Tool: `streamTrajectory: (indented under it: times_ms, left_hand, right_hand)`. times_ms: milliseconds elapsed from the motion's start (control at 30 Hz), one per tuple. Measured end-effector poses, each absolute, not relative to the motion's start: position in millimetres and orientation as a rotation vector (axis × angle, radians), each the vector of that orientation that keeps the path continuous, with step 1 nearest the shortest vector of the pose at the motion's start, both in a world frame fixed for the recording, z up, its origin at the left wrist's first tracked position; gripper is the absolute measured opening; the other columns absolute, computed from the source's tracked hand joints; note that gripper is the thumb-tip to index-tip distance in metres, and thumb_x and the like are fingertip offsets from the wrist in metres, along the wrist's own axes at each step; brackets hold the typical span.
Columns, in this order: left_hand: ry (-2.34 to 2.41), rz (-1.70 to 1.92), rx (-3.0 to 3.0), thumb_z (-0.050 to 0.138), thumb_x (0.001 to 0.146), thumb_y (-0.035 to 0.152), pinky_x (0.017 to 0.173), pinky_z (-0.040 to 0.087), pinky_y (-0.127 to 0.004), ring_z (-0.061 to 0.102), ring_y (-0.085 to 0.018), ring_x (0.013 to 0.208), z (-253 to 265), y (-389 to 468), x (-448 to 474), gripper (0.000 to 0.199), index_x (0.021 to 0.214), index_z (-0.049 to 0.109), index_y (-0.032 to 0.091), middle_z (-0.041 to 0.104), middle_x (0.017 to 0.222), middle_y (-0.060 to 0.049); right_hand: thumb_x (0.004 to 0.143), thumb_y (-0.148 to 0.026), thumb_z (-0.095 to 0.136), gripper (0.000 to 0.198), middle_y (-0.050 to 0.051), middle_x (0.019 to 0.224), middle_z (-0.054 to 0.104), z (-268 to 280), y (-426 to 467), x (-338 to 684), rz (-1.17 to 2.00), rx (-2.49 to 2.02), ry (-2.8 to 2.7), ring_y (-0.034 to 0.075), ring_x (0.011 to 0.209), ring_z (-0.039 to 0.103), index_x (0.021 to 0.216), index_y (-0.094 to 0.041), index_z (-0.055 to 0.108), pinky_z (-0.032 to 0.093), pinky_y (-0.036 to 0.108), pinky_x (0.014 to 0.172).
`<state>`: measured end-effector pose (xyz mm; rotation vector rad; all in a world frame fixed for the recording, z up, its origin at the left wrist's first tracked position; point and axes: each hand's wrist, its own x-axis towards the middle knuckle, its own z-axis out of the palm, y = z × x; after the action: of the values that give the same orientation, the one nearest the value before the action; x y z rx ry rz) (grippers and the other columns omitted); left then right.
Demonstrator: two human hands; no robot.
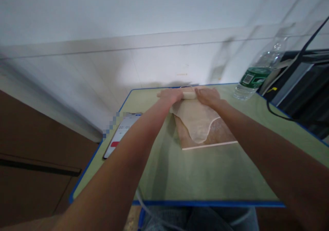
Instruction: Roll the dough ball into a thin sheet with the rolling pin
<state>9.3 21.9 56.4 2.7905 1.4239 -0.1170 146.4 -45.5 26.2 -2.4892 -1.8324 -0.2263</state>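
A flat sheet of pale dough (196,119) lies on a wooden board (221,133), its narrow tongue pointing toward me. Across the far part of the dough runs a light rolling pin (189,95). My left hand (172,95) is closed over the pin's left part, and a bit of its end pokes out beyond the hand. On the right part of the pin rests my right hand (208,95), also gripping it. Most of the fingers are hidden behind the backs of the hands.
Left of my forearm a phone (122,135) showing a timer lies on the green table (205,176). A clear bottle (257,75) with a green label stands at the back right, beside dark equipment (305,90) and a cable. A white wall (159,63) borders the far edge.
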Motion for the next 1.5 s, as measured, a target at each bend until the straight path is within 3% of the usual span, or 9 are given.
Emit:
streamTrajectory:
  times_ms: [100, 200, 367, 433, 567, 733, 933, 1300, 1500]
  left_hand:
    - [1.355, -0.170, 2.840, 0.041, 0.089, 0.021, 0.096, 0.046, -0.040, 0.056, -0.030, 0.118, 57, 19, 6, 0.042, 0.126, 0.060, 0.020, 0.059, 0.130, -0.011]
    - [1.363, -0.141, 2.801, 0.033, 0.093, 0.025, 0.100, 0.043, -0.040, 0.054, -0.028, 0.121, 53, 16, -1, 0.044, 0.128, 0.058, 0.018, 0.056, 0.133, -0.011]
    - [1.489, 0.207, 2.742, 0.017, 0.097, 0.031, 0.114, 0.020, -0.047, 0.030, -0.023, 0.139, 39, 12, -8, 0.053, 0.145, 0.036, 0.020, 0.036, 0.150, -0.006]
    - [1.485, 0.253, 2.739, 0.016, 0.097, 0.031, 0.116, 0.016, -0.047, 0.025, -0.023, 0.142, 33, 15, -8, 0.053, 0.146, 0.034, 0.022, 0.034, 0.152, -0.003]
    - [1.435, 0.275, 2.802, 0.016, 0.097, 0.030, 0.113, 0.021, -0.047, 0.030, -0.024, 0.139, 31, 26, -3, 0.051, 0.136, 0.048, 0.023, 0.048, 0.143, -0.004]
    - [1.462, 0.251, 2.870, 0.018, 0.096, 0.028, 0.099, 0.038, -0.043, 0.055, -0.027, 0.116, 34, 39, 7, 0.051, 0.118, 0.062, 0.016, 0.065, 0.119, -0.013]
    - [1.500, 0.227, 2.816, 0.018, 0.095, 0.033, 0.090, 0.044, -0.039, 0.061, -0.026, 0.106, 32, 61, 22, 0.055, 0.114, 0.066, 0.015, 0.065, 0.116, -0.014]
    - [1.533, 0.333, 2.767, 0.023, 0.093, 0.037, 0.089, 0.045, -0.037, 0.061, -0.025, 0.104, 27, 90, 38, 0.054, 0.110, 0.069, 0.015, 0.066, 0.114, -0.013]
    - [1.537, 0.345, 2.724, 0.023, 0.092, 0.038, 0.092, 0.043, -0.038, 0.059, -0.027, 0.108, 29, 96, 42, 0.055, 0.113, 0.067, 0.014, 0.065, 0.118, -0.014]
  right_hand:
    - [0.098, -0.031, 0.015, 0.054, 0.017, 0.123, 0.063, 26, -57, 138, -0.254, -2.481, -1.822, 0.026, 0.113, 0.058, 0.120, -0.013, 0.061, 0.032, 0.050, 0.103]
    - [0.098, -0.028, 0.018, 0.049, 0.016, 0.117, 0.066, 25, -65, 131, -0.322, -2.459, -1.830, 0.025, 0.113, 0.058, 0.118, -0.014, 0.061, 0.028, 0.050, 0.105]
    - [0.098, -0.029, 0.020, 0.049, 0.015, 0.122, 0.064, 20, -64, 125, -0.361, -2.460, -1.633, 0.024, 0.126, 0.047, 0.119, -0.011, 0.061, 0.023, 0.048, 0.109]
    - [0.098, -0.029, 0.021, 0.049, 0.015, 0.121, 0.064, 19, -59, 127, -0.358, -2.441, -1.605, 0.025, 0.126, 0.047, 0.117, -0.011, 0.063, 0.025, 0.047, 0.108]
    - [0.096, -0.029, 0.024, 0.049, 0.018, 0.115, 0.067, 21, -48, 132, -0.321, -2.434, -1.559, 0.027, 0.116, 0.056, 0.110, -0.011, 0.067, 0.033, 0.046, 0.102]
    - [0.096, -0.036, 0.022, 0.056, 0.022, 0.112, 0.067, 26, -30, 141, -0.198, -2.513, -1.448, 0.031, 0.103, 0.063, 0.109, -0.009, 0.069, 0.045, 0.044, 0.086]
    - [0.096, -0.044, 0.020, 0.058, 0.017, 0.118, 0.065, 27, -2, 159, -0.110, -2.544, -1.470, 0.029, 0.107, 0.062, 0.114, -0.017, 0.068, 0.046, 0.042, 0.087]
    - [0.094, -0.049, 0.022, 0.064, 0.024, 0.112, 0.066, 29, 26, 174, -0.134, -2.512, -1.406, 0.034, 0.105, 0.062, 0.111, -0.009, 0.069, 0.046, 0.045, 0.084]
    - [0.093, -0.057, 0.018, 0.071, 0.022, 0.106, 0.068, 25, 33, 180, -0.209, -2.473, -1.463, 0.033, 0.100, 0.062, 0.109, -0.011, 0.070, 0.046, 0.044, 0.080]
